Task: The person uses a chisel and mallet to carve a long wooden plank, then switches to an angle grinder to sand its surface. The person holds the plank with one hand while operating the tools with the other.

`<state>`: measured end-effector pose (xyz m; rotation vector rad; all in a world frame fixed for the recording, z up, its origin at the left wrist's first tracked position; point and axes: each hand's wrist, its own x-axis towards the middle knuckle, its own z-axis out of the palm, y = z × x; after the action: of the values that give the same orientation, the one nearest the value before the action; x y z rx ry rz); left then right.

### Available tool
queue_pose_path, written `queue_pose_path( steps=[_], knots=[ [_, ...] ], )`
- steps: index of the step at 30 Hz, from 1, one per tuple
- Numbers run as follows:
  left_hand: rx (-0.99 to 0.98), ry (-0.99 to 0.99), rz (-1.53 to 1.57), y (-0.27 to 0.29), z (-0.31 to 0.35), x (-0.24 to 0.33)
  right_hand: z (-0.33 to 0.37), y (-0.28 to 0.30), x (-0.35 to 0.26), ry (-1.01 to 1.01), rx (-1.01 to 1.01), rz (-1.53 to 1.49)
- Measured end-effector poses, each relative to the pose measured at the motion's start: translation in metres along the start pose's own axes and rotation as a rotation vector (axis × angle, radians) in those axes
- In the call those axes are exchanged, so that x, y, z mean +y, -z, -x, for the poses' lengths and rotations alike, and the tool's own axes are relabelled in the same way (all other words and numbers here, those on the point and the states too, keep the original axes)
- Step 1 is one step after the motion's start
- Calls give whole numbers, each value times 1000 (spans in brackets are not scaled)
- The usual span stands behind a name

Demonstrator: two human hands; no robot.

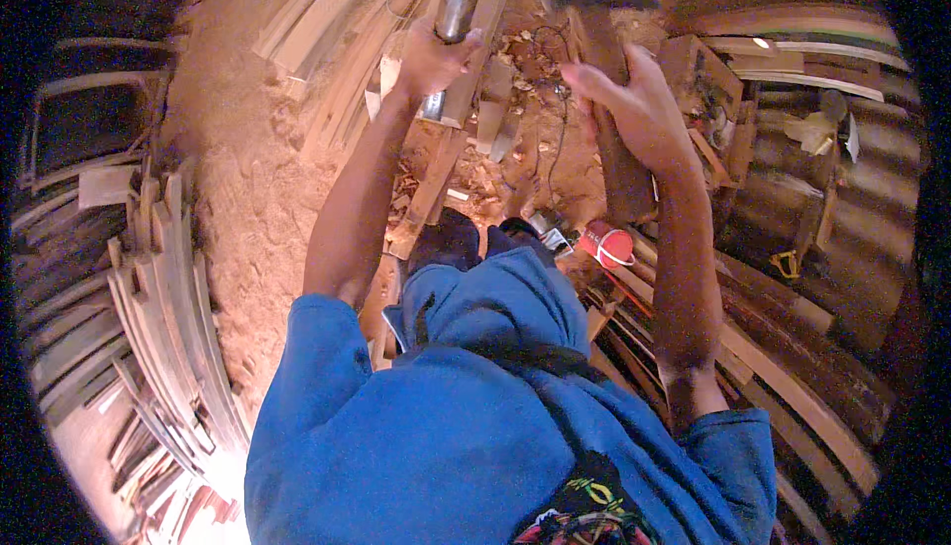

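Left hand (pixel 432 64) grasps a metal tube (pixel 460 0); right hand (pixel 649 117) grips a mallet (pixel 600 42). Wood chips (pixel 522 50) suggest work underway; what remains is unclear.

Open gap between hands (pixel 432 66) (pixel 639 114); metal tube (pixel 458 5) blocks left, wooden handle (pixel 626 178) right

Woodworking shop: stacked boards (pixel 163 268) at left of frame, planks (pixel 322 10) upper left of centre, long timber (pixel 802 401) lower right, sawdust (pixel 238 159) between boards and planks, wood shavings (pixel 520 50) upper centre
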<state>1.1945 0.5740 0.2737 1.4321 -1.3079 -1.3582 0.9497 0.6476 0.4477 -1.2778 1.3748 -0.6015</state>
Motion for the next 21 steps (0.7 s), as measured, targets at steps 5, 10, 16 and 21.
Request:
queue_pose_path(
  steps=[5, 10, 16, 21],
  knots=[
    [36, -39, -9, -16, 2, 9, 14, 53, 33, 49, 116, -17],
    [38, 33, -11, -15, -2, 15, -17, 103, 6, 216, -94, -65],
    [73, 27, -30, -17, 3, 5, -81, 69, -26, 257, -312, 20],
    [152, 191, -120, -19, 27, 0, -68, 52, 11, 292, -355, 56]
  ],
)
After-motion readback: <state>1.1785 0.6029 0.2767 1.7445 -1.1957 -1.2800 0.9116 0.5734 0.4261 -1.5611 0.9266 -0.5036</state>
